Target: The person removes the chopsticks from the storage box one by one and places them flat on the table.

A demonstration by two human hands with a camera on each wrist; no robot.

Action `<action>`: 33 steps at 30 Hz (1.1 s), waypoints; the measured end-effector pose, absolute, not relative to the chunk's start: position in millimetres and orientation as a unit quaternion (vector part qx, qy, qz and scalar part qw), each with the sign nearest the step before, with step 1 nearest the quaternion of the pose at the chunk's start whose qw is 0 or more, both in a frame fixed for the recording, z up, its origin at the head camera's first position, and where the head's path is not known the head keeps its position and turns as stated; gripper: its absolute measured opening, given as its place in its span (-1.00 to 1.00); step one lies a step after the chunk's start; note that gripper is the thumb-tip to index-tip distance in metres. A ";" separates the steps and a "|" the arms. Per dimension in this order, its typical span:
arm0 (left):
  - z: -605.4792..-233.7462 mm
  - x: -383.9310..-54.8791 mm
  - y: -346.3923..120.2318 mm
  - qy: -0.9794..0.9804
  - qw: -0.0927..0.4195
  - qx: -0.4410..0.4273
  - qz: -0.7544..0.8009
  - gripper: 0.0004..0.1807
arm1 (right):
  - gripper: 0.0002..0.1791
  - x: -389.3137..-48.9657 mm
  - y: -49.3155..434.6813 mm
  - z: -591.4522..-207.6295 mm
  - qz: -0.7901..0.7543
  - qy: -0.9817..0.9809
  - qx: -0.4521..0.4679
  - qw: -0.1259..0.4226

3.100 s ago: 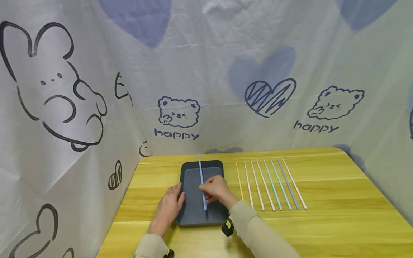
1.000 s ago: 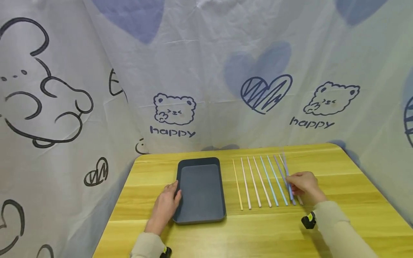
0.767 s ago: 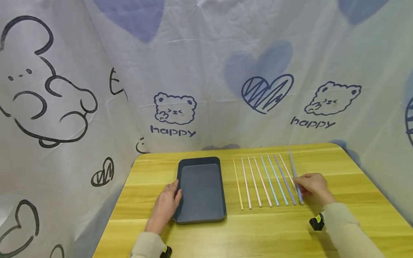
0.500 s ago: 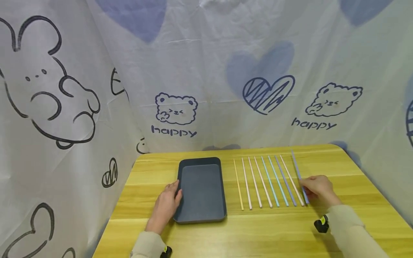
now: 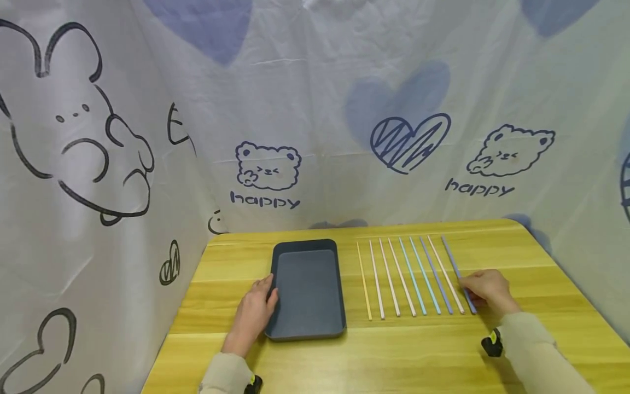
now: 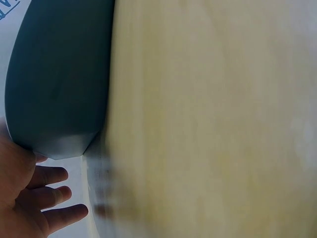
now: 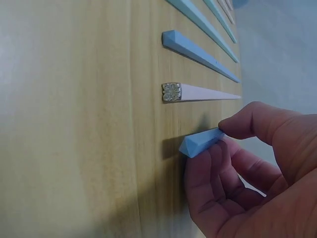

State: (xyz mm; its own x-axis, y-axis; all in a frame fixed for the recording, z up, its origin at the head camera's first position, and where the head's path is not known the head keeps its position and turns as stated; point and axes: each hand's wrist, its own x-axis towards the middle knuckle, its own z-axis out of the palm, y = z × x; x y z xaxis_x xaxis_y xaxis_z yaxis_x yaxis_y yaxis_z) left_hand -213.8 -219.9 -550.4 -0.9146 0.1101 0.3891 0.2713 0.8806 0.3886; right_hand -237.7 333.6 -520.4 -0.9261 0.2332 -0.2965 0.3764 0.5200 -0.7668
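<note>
My right hand [image 5: 487, 289] pinches a blue-purple chopstick [image 5: 453, 261] between thumb and fingers at the right end of a row of chopsticks. In the right wrist view its thick faceted end [image 7: 190, 147] points out of the hand, close over the wood. Just left of it lies a pale pink chopstick [image 7: 203, 93] with a patterned silvery end. My left hand [image 5: 253, 312] rests at the left side of a dark grey rectangular tray [image 5: 342, 306], fingers at its rim. In the left wrist view, several extended fingers [image 6: 49, 198] show beside the tray's outer wall [image 6: 59, 79].
The row runs leftward with another blue-purple chopstick [image 5: 435, 273], turquoise chopsticks [image 5: 412, 276], pale ones and a yellow chopstick [image 5: 364, 282] nearest the tray. All lie roughly parallel on the yellow wood-grain table [image 5: 394, 355]. A printed cloth [image 5: 325, 109] hangs behind and at both sides.
My right hand has carried the blue-purple chopstick from over the tray, rightward across the row, and lowered it beside the last pale pink one. My left hand stays at the tray's left side.
</note>
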 end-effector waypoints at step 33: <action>-543.4 -215.7 -229.9 -0.971 0.108 -0.102 -0.189 -0.50 | -0.42 -232.5 312.9 -497.8 -0.343 0.932 0.115 0.002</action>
